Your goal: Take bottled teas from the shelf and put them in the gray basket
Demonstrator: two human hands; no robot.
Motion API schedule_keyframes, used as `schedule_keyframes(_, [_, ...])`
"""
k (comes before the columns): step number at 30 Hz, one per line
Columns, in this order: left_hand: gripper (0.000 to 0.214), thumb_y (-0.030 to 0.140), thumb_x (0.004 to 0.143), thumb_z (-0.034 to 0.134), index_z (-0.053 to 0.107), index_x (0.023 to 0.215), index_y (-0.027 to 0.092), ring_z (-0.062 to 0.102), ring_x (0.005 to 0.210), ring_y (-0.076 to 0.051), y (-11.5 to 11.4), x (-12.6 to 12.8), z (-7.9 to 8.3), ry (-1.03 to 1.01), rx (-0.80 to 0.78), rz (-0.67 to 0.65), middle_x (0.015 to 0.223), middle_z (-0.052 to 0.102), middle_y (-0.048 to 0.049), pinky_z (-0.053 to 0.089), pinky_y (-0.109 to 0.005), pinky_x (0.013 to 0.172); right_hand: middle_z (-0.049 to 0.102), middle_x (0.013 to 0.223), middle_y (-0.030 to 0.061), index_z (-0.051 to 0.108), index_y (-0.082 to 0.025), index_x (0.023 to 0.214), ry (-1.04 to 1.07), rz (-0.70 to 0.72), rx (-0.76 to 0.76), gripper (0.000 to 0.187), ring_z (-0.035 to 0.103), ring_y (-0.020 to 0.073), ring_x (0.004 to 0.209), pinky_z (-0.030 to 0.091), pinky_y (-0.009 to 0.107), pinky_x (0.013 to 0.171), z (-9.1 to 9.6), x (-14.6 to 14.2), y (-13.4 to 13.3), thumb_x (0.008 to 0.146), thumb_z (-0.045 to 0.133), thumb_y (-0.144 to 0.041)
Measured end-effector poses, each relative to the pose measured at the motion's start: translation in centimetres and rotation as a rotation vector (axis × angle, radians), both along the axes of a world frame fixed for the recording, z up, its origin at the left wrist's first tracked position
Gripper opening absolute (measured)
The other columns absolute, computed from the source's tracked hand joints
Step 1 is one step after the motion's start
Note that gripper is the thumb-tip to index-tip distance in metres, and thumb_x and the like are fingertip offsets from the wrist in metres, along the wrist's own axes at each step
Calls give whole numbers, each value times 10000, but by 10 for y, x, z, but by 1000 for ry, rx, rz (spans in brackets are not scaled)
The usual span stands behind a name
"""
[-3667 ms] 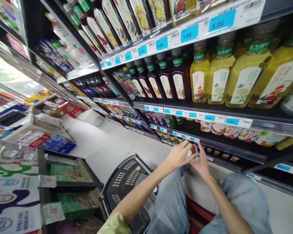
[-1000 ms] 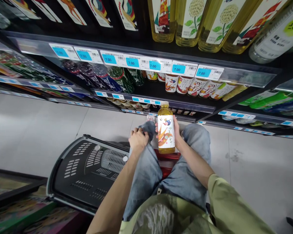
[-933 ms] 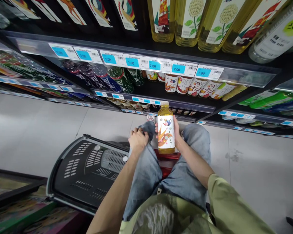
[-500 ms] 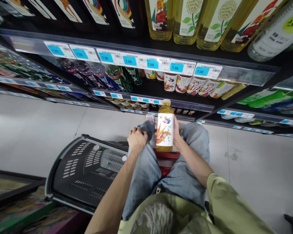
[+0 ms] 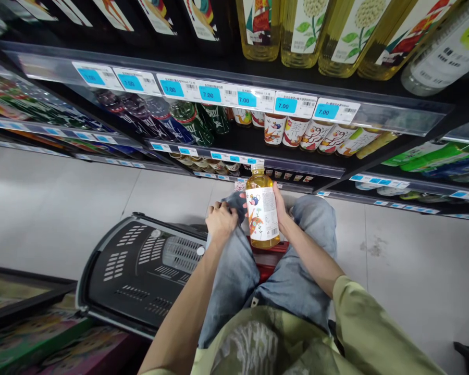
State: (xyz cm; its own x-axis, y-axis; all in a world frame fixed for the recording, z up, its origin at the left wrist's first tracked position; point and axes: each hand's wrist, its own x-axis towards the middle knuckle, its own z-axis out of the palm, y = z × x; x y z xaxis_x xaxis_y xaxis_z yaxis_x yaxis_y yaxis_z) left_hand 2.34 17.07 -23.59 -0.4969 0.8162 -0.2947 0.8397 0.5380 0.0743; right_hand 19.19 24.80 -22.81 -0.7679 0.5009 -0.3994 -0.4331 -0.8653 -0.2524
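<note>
From my head camera, the shop's pale tiled floor (image 5: pixel 54 198) runs along dark drink shelves (image 5: pixel 234 140); the topmost bottles are cut off at the frame edge, and the lowest rows are too dark to make out. Seven blue price tags (image 5: pixel 210 94) show along the nearest shelf rail. One black basket (image 5: pixel 140 271) sits at my left. I hold one yellow tea bottle (image 5: pixel 261 208) upright between my knees, its back label turned partly toward me; my right hand (image 5: pixel 280 208) wraps it from behind, fingers mostly hidden. My left hand (image 5: pixel 220 220) rests curled on my left knee (image 5: pixel 234 208), holding nothing.
</note>
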Motion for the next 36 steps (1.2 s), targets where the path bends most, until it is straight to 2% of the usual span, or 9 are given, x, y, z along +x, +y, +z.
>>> schedule_keyframes(9, [405, 313, 1059, 467, 756, 1303, 165, 644, 1323, -382, 0, 1, 5, -17, -18, 13, 1381, 723, -193, 581, -447, 927, 806, 787, 99, 755, -160, 1161, -158, -52, 16, 814, 768, 260, 664, 689, 399, 622, -13, -10, -9, 1056, 386, -878])
schedule_keyframes(14, [406, 312, 1054, 471, 763, 1301, 176, 642, 1327, -383, 1, 3, 8, -33, -19, 36, 1382, 720, -198, 583, -462, 933, 797, 759, 80, 748, -156, 1120, -273, -95, 64, 800, 730, 214, 584, 661, 346, 583, -17, -15, -7, 1033, 456, -896])
schedule_keyframes(21, [414, 301, 1056, 457, 754, 1301, 150, 641, 1330, -393, 0, 3, 9, -38, -14, 23, 1375, 721, -204, 594, -487, 931, 789, 745, 75, 739, -157, 1061, -275, -69, 69, 813, 721, 211, 574, 648, 342, 567, -17, -16, -10, 1013, 467, -921])
schedule_keyframes(27, [380, 299, 1058, 470, 754, 1273, 169, 646, 1317, -387, 0, 3, 8, -31, -9, 26, 1361, 721, -201, 580, -460, 933, 778, 732, 32, 704, -188, 1109, -287, -110, 69, 718, 711, 195, 570, 639, 324, 560, -20, -17, -11, 1006, 558, -883])
schedule_keyframes(36, [398, 312, 1052, 464, 754, 1287, 175, 634, 1321, -384, -1, 2, 5, -32, -1, 24, 1366, 717, -198, 578, -452, 930, 782, 749, 14, 655, -224, 1061, -284, -155, 101, 577, 702, 190, 566, 630, 316, 547, -20, -17, -11, 1020, 640, -800])
